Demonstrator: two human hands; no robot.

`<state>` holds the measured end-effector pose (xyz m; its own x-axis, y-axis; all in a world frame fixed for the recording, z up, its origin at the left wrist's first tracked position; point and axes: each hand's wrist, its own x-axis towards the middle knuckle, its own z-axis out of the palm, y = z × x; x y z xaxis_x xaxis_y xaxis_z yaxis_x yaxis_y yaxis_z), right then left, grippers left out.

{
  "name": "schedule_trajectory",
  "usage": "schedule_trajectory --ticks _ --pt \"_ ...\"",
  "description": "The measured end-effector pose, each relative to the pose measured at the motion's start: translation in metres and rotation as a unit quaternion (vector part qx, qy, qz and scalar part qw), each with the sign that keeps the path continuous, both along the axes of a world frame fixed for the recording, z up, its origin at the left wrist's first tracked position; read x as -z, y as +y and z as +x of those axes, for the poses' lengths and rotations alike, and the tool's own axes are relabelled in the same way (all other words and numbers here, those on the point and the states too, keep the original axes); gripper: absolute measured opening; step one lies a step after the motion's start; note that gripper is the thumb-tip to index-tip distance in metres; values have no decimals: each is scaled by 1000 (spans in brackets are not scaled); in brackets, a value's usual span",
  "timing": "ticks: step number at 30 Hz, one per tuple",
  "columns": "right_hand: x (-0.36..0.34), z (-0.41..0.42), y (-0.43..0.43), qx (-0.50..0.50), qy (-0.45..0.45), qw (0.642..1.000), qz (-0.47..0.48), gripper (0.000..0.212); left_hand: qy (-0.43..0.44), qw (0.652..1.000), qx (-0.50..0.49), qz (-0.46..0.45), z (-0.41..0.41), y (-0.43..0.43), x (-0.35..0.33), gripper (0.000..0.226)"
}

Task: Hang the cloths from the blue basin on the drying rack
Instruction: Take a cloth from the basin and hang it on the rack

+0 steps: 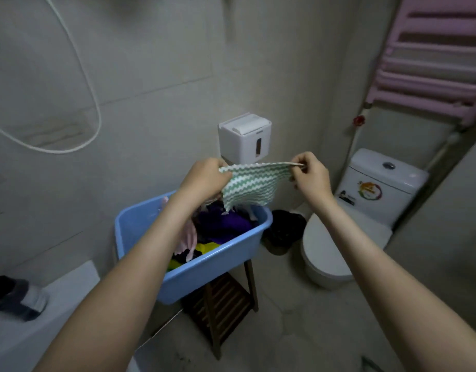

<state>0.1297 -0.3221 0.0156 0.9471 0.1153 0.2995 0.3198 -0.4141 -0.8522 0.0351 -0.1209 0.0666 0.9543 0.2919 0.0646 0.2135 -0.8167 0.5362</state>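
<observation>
A green-and-white zigzag cloth [254, 183] hangs stretched between my hands above the blue basin [220, 264]. My left hand [204, 178] grips its left top corner, and my right hand [309, 178] pinches its right top corner. Inside the basin lie several more cloths: purple [226, 224], pink [188, 237] and yellow [207, 248]. The pink drying rack [430, 60] is mounted on the wall at the upper right, well above and to the right of both hands.
The basin sits on a wooden slatted stool [226, 304]. A white wall dispenser box [245, 138] is behind the cloth. A toilet [365, 210] and a black bin [285, 229] stand to the right. A white hose [78, 76] loops on the left wall.
</observation>
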Motion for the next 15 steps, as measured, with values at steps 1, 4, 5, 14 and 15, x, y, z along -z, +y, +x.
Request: schedule_trajectory --ticks 1,4,5,14,15 --pt "1 -4 -13 24 3 1000 16 9 -6 1000 20 0 3 -10 1 12" --pt "5 -19 -55 101 3 993 54 17 -22 994 101 -21 16 -42 3 14" --pt "5 -24 -67 123 5 990 63 20 -23 991 124 -36 20 -51 4 15" --pt "24 -123 -179 347 -23 936 48 3 -2 936 345 -75 16 -164 22 12" --pt "26 -142 -197 372 -23 927 45 2 11 923 376 -85 9 -185 24 13"
